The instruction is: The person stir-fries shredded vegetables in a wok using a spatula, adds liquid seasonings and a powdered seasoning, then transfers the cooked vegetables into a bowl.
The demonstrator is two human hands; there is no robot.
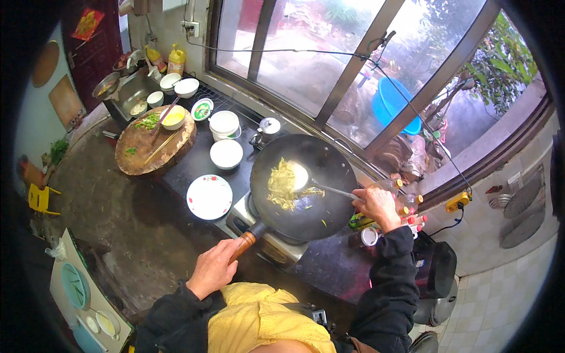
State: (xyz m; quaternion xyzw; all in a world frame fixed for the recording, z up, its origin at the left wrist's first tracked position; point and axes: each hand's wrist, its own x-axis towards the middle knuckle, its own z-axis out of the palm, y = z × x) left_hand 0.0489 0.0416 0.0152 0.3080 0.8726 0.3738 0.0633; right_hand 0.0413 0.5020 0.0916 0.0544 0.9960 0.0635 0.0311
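Observation:
A large black wok [309,220] sits on a gas stove [282,253] in front of me. My left hand [216,264] grips its wooden handle [243,247] at the lower left. In my right hand [376,207], at the wok's right rim, is the metal shaft of a ladle [333,189]. The round head of the ladle lies in the wok against a heap of yellowish-green shredded food [281,183]. A few loose shreds cling to the wok's surface. Just left of the stove is a white plate [209,197] with a red floral rim.
Behind the plate stand a white bowl [226,154], a white tub [224,125] and a metal pot [268,128]. A round wooden chopping block [132,152] carries chopsticks, greens and a bowl of yellow liquid [172,118]. Capped bottles [412,200] and a jar [369,237] crowd the right side.

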